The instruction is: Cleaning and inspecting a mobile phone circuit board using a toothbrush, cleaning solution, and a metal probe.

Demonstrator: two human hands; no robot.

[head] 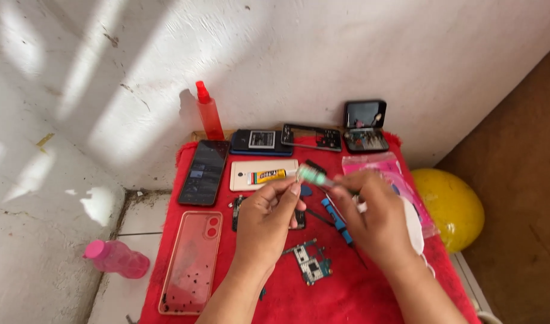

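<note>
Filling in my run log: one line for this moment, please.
left hand + right hand: both on green tube | below: circuit board | surface: red cloth

One head camera looks steeply down from above the near edge of the red table [347,300], facing the far white wall [287,54], close over both hands, floor showing either side

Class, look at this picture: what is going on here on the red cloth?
A person sits over a red cloth spread with phone parts. Both hands are raised above it: the left hand and right hand together hold a small green-tipped tool. Below them lie a circuit board, a blue screwdriver, a clear phone case and a dark phone.
</note>
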